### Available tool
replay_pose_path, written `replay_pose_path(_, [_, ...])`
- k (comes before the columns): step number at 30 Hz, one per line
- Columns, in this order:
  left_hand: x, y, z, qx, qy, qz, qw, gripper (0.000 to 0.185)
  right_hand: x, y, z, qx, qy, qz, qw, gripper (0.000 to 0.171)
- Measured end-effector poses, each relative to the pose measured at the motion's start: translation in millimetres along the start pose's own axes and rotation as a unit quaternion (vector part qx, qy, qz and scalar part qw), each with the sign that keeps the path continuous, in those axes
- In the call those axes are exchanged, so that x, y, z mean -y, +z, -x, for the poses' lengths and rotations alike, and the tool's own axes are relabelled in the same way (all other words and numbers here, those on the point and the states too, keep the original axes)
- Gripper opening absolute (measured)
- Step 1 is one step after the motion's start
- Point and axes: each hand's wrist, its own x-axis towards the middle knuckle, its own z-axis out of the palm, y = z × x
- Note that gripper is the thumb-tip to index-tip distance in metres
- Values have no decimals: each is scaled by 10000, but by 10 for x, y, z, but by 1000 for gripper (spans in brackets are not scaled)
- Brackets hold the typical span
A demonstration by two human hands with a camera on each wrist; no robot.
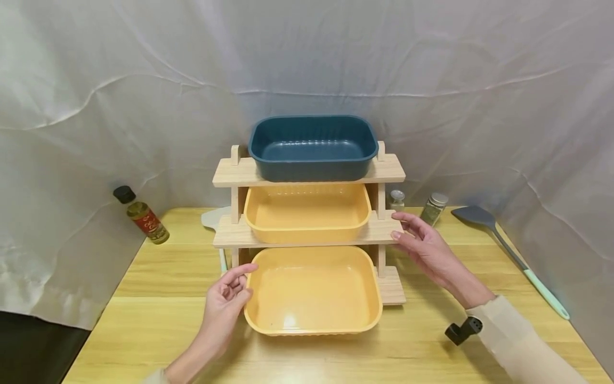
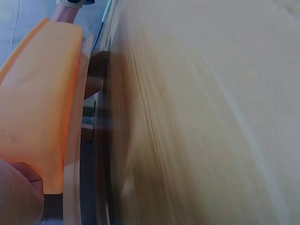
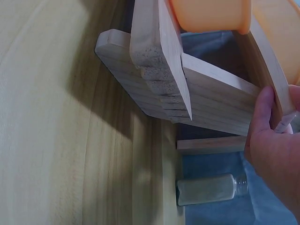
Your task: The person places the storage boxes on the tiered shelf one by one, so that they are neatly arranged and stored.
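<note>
A three-tier wooden shelf rack (image 1: 384, 230) stands on the table, with a dark blue bin (image 1: 314, 170) on top and a yellow bin (image 1: 307, 234) on the middle board. The lowest yellow bin (image 1: 314, 290) sits at the bottom tier, its front reaching past the board. My left hand (image 1: 225, 301) pinches this bin's left rim between thumb and index finger; in the left wrist view the hand (image 2: 18, 194) is partly cut off beside it. With thumb and fingers, my right hand (image 1: 429, 250) grips the right end of the middle board (image 3: 269, 61).
An oil bottle (image 1: 146, 218) stands at the left. A white spatula (image 1: 216, 216) lies partly behind the rack. Two spice jars (image 1: 434, 208) (image 1: 397, 198) stand behind my right hand. A grey turner (image 1: 508, 248) lies far right. Grey cloth (image 1: 307, 58) walls the table's back and sides.
</note>
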Motion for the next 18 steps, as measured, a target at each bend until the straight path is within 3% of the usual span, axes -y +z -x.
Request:
replay_pose_path(11, [29,47,-83,87,154,147,9997,37,-12,-10,-13,2,-20,-75,10000,38])
replay_pose_path(18, [41,26,-99,257,406,-340,9983,43,-57,-51,-11,45,-77,85,9999,39])
